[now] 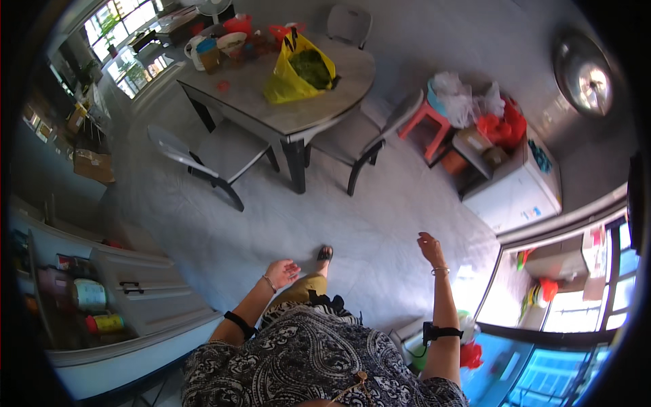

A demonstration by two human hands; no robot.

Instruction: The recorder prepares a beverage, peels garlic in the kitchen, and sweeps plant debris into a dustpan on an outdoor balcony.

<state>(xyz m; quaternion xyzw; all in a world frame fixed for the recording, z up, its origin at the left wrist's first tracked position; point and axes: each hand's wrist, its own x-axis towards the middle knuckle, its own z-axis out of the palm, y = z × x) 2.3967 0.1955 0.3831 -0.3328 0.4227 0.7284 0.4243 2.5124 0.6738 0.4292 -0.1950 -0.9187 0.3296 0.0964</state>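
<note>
My left hand (282,273) hangs in front of my body with its fingers loosely stretched and nothing in it. Farther out on the right, my right hand (431,250) is held over the floor, empty, its fingers slightly bent and apart. Neither hand touches anything. One sandalled foot (325,254) shows ahead of me, between the hands. Beyond it stands a grey table (254,95) bearing a yellow plastic bag (281,85), open at the top with leafy greens (311,68) inside.
Two chairs (217,180) (359,146) stand at the table's near side. To the right are a red stool (427,125) and a white cabinet (512,193) piled with bags. An open cupboard (152,288) with jars is at left. A doorway opens at lower right.
</note>
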